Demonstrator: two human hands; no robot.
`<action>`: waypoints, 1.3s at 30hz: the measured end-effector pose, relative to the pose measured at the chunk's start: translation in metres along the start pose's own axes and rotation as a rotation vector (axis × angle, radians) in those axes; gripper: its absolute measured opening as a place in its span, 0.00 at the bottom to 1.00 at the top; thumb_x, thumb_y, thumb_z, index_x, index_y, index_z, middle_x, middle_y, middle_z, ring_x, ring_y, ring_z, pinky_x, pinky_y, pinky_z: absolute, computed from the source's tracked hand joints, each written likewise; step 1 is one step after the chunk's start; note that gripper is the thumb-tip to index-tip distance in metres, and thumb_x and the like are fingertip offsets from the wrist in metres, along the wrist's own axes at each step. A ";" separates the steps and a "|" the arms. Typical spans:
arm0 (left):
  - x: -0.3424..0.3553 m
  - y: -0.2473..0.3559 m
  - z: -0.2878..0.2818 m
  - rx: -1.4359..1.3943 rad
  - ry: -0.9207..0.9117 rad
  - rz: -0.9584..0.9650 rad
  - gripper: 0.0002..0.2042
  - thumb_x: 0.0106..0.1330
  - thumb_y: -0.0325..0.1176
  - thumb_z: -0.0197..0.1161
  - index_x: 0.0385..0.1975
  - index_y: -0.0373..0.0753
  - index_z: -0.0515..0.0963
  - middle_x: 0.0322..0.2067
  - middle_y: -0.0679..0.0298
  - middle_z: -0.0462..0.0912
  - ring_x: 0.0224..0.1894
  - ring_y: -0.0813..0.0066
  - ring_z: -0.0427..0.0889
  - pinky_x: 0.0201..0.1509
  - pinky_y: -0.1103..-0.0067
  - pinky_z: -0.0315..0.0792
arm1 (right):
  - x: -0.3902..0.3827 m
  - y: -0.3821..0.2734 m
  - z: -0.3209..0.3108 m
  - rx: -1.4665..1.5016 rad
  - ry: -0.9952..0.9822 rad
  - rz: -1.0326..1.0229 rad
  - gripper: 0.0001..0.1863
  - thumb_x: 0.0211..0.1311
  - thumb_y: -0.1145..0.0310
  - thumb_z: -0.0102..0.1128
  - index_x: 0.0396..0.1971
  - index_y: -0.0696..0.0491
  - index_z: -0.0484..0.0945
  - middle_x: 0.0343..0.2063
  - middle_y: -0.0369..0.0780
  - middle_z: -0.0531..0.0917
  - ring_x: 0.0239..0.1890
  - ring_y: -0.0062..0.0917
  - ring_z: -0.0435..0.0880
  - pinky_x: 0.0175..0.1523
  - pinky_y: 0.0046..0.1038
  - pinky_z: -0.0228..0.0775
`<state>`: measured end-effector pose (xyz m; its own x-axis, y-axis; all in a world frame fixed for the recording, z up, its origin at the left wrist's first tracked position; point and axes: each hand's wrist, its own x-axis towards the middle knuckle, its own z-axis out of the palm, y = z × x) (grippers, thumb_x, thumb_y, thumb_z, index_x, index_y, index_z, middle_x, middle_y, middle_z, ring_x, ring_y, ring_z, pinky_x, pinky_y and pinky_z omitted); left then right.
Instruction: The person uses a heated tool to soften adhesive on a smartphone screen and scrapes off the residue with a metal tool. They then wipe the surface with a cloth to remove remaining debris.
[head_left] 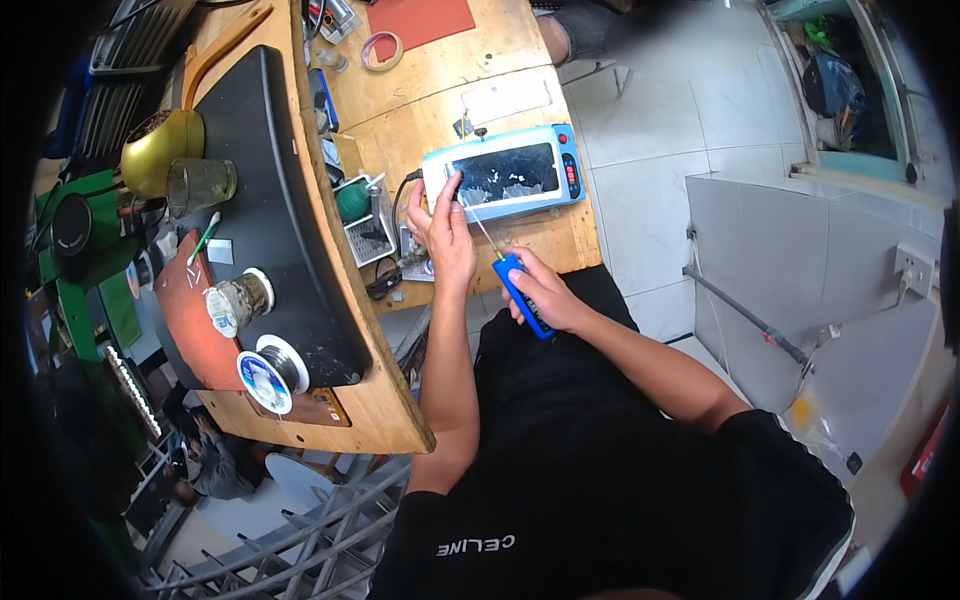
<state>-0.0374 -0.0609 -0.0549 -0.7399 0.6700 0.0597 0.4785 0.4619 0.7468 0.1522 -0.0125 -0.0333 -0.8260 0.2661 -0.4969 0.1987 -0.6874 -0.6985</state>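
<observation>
Lying on a white-and-blue bench device [437, 172], a dark rectangular panel [520, 172] shows scattered pale patches on its face; whether these are residue, fragments or reflections cannot be determined. The device rests near the front edge of a wooden bench [400, 115], with a red button [563, 139] and a dark control strip [572, 176] at its right end.

The left hand [447, 235] is at the panel's left end, fingers extended and fingertips at the surface; whether they pinch anything cannot be told. The right hand [545, 290] is closed around a blue-handled tool [526, 298], held in front of the bench. The tool's thin shaft slants up and left toward the panel's near edge, close to the left fingers; contact at the tip is not discernible. The two hands are apart from each other.

Behind the device lies a white rectangular sheet [507, 98]; farther back are a roll of tape [367, 55] and a red mat [430, 20]. To the left stands a white basket [374, 241] beside a green object [352, 200].

On a raised wooden surface at far left, a black board [285, 225] bears two spools [284, 362] and a clear cup [203, 188].
</observation>
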 end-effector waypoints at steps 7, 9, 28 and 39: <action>0.001 0.001 0.006 -0.088 0.001 -0.068 0.20 0.79 0.32 0.53 0.66 0.56 0.80 0.70 0.46 0.63 0.73 0.47 0.59 0.78 0.55 0.50 | 0.005 0.018 0.017 -0.146 0.142 -0.055 0.28 0.84 0.55 0.47 0.74 0.55 0.61 0.34 0.41 0.80 0.26 0.20 0.82 0.31 0.25 0.79; -0.003 -0.001 0.009 -0.106 0.005 -0.084 0.20 0.80 0.32 0.51 0.67 0.56 0.79 0.68 0.46 0.64 0.72 0.47 0.59 0.78 0.55 0.51 | 0.002 0.020 0.018 -0.162 0.163 -0.085 0.28 0.84 0.55 0.47 0.73 0.55 0.61 0.34 0.41 0.80 0.26 0.20 0.82 0.31 0.25 0.79; 0.001 0.022 0.002 0.099 0.050 -0.115 0.20 0.74 0.31 0.59 0.63 0.63 0.80 0.67 0.46 0.64 0.72 0.43 0.60 0.75 0.49 0.54 | -0.001 0.014 0.024 -0.250 0.226 -0.078 0.28 0.83 0.57 0.49 0.74 0.56 0.61 0.31 0.41 0.81 0.24 0.20 0.82 0.29 0.26 0.79; 0.002 0.027 -0.004 0.095 0.008 -0.155 0.20 0.74 0.31 0.60 0.61 0.63 0.81 0.69 0.46 0.63 0.74 0.43 0.58 0.75 0.47 0.53 | 0.000 0.024 0.023 -0.265 0.265 -0.073 0.28 0.84 0.57 0.48 0.74 0.55 0.61 0.32 0.41 0.81 0.24 0.20 0.82 0.29 0.25 0.79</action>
<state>-0.0282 -0.0491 -0.0321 -0.8118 0.5822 -0.0453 0.4009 0.6120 0.6817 0.1452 -0.0445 -0.0380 -0.6850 0.4970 -0.5327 0.3027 -0.4709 -0.8286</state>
